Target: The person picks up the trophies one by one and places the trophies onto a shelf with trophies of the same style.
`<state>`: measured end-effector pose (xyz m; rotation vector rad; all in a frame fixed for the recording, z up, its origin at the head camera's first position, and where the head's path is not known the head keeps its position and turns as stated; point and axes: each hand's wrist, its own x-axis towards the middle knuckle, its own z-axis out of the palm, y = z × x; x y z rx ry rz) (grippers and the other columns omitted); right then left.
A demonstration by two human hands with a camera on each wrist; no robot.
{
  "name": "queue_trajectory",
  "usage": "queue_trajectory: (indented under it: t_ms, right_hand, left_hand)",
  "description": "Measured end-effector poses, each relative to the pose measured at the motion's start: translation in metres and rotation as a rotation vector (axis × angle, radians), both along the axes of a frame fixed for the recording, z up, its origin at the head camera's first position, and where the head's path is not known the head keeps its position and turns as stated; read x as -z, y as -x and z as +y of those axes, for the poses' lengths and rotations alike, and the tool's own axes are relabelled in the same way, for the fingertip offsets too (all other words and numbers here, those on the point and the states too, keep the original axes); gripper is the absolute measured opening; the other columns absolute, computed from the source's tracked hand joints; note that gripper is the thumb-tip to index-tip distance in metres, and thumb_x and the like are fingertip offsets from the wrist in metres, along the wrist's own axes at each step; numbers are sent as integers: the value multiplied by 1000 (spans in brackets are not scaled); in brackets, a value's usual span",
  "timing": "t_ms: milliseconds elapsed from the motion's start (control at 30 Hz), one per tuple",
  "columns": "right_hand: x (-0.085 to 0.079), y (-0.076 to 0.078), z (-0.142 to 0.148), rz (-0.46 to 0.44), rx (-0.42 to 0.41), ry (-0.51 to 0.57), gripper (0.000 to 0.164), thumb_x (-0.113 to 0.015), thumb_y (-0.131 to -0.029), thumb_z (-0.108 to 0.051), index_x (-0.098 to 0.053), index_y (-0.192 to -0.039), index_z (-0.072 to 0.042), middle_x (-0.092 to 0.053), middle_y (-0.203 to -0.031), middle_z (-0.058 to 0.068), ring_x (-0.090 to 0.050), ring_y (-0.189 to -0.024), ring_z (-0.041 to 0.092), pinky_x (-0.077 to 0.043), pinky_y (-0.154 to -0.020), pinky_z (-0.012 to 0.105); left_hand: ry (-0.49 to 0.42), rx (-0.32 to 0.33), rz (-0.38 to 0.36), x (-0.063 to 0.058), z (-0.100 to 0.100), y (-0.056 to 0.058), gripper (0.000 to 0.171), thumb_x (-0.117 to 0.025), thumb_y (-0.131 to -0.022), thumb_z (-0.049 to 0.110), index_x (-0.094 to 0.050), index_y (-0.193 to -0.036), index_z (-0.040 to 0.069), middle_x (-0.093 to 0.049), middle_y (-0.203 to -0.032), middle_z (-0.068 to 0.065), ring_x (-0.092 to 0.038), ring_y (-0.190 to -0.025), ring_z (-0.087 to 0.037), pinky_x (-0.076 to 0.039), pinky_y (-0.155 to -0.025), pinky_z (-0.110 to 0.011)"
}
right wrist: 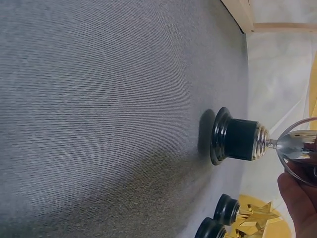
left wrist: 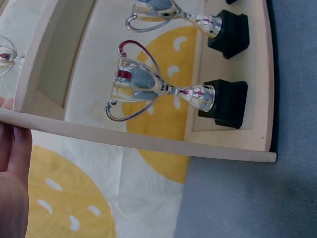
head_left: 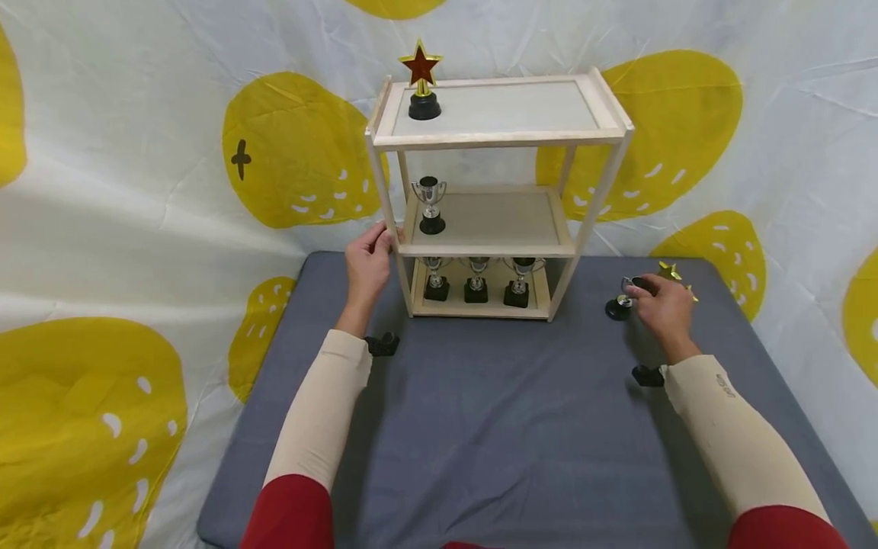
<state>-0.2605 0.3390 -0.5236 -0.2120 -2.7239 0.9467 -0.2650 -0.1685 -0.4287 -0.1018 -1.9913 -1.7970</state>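
Note:
My left hand grips the left front post of a pale wooden three-level shelf, at about middle-shelf height. On the right, my right hand pinches a small silver trophy cup by its cup and handle. Its round black base hangs just over the grey cloth, with a shadow beside it. Behind that hand stand gold star trophies, partly hidden in the head view. A red-and-gold star trophy stands on the top shelf's left end. One silver cup trophy occupies the middle shelf's left end.
Three silver cup trophies with black square bases line the bottom shelf. The shelf stands toward the back of a grey cloth-covered table. A white curtain with yellow shapes hangs close behind and at the sides.

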Motion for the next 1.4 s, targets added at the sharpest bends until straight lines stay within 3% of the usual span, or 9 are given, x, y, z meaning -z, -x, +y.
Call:
queue_trajectory:
  t_ms: [133,300,633,800,1033,1267,1400]
  right_hand:
    - [-2,-4,-1,16,-23,-26,36,-65,-103,-27,-71,-125,2,-73,-114,29,-61,-106,46,-45,-97,60]
    - [-4,-11,-2,20,-31,-59,36,-67,-103,-26,-72,-124,2,-75,-108,28,-63,-98,43,-43,-79,44]
    - [-8,-25,-10,-18,-49,-70,40,-66,-103,-32,-71,-128,0,-75,-115,26,-62,-98,41,-42,-80,42]
    - [-8,-30,-15,-24,-39,-56,40,-69,-102,-32,-71,-128,-2,-76,-114,24,-60,-91,34,-42,-70,33]
    - [-6,-36,-20,25,-47,-61,36,-73,-99,-28,-74,-124,-2,-77,-109,22,-60,-83,28,-39,-60,20]
    - [-8,-43,-26,85,-73,-65,33,-77,-96,-22,-75,-121,0,-77,-106,25,-66,-85,34,-41,-63,22]
    - [-10,-46,-30,90,-94,-67,32,-77,-96,-22,-75,-121,-1,-78,-107,24,-65,-81,28,-41,-61,20]
  left_hand:
    - [5,1,4,-2,0,0,32,-61,-105,12,-70,-131,-3,-75,-117,-28,-72,-114,-33,-61,-99,-38]
    - [5,-1,-4,-2,-1,1,32,-61,-105,13,-71,-131,-2,-75,-117,-27,-72,-113,-32,-62,-99,-38]
    - [-7,-3,-19,-4,1,-1,33,-61,-105,13,-70,-133,-1,-74,-121,-28,-71,-116,-34,-60,-102,-41]
    - [-1,-7,-23,-3,0,-1,32,-62,-105,14,-71,-132,-1,-74,-120,-27,-72,-115,-34,-60,-101,-41]
    - [-13,5,-29,-3,-1,-2,33,-60,-105,13,-69,-134,-1,-73,-122,-28,-71,-118,-37,-59,-103,-47]
    - [12,-3,-22,-3,0,-2,33,-60,-105,14,-70,-133,0,-74,-120,-27,-72,-114,-37,-60,-101,-48]
    - [20,-9,-13,-1,-1,-1,33,-61,-105,16,-70,-133,1,-75,-119,-26,-72,-113,-35,-60,-100,-46]
